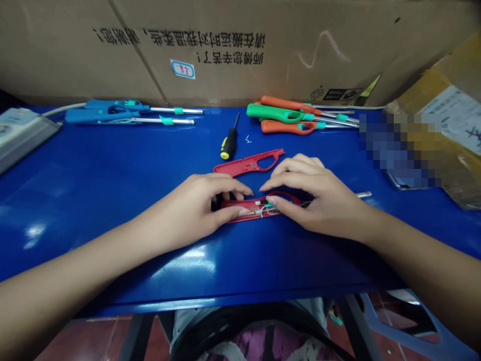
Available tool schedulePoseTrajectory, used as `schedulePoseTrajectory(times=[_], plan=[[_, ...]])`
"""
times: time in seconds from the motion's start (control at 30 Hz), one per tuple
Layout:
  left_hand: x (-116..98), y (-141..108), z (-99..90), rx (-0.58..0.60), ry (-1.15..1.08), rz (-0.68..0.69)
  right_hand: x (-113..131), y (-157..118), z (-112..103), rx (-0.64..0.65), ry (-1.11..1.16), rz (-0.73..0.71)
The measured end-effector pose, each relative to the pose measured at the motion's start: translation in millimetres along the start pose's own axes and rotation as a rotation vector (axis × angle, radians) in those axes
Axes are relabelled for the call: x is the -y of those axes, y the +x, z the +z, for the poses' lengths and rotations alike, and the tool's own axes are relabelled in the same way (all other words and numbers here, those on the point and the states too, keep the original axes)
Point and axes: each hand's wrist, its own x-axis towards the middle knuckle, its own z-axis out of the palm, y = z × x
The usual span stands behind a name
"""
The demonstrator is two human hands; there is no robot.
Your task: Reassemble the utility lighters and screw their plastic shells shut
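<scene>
A red long-nosed gas lighter (pixel 250 216) lies opened up on the blue table, its inner parts, white fittings and thin wires, exposed. My left hand (pixel 212 200) grips its handle end, thumb at the near side and fingers curled behind. Over the trigger end curves my right hand (pixel 313 198); its thumb presses by the teal piece, and the index fingertip hovers close to the left fingertips. The metal tube (pixel 364 194) pokes out beyond the right hand, which hides the middle of it. Just behind lies the loose red shell half (pixel 240 166), inner side up.
A black-and-yellow screwdriver (pixel 229 143) and several tiny screws (pixel 248 139) lie behind the shell. Blue lighters (pixel 103 115) are at back left, green and orange lighters (pixel 280 113) at back right. A cardboard box (pixel 225 82) walls the back; a taped carton (pixel 432 110) stands right.
</scene>
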Motion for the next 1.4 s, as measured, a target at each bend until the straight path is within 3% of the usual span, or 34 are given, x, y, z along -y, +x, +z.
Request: schedulePoseTrajectory(times=[0.13,0.37,0.6,1.13,1.4], plan=[[-0.6,-2.6,-1.7,-0.057,-0.012,0.064,-9.8,1.1,-15.3,-0.026,0.007,0.026],[1.3,-3.8,8.9,-0.137,0.040,0.259,-26.2,-0.4,-43.0,0.205,0.201,0.113],[4.1,-2.7,10.6,-0.138,0.042,0.296,-21.5,2.0,-36.4,0.293,0.235,0.112],[1.9,-3.9,8.2,-0.145,0.061,0.307,-18.2,2.2,-36.0,0.329,0.231,0.175],[0.2,-3.3,7.8,-0.139,0.082,0.289,-15.3,2.9,-21.6,0.248,0.293,0.200]])
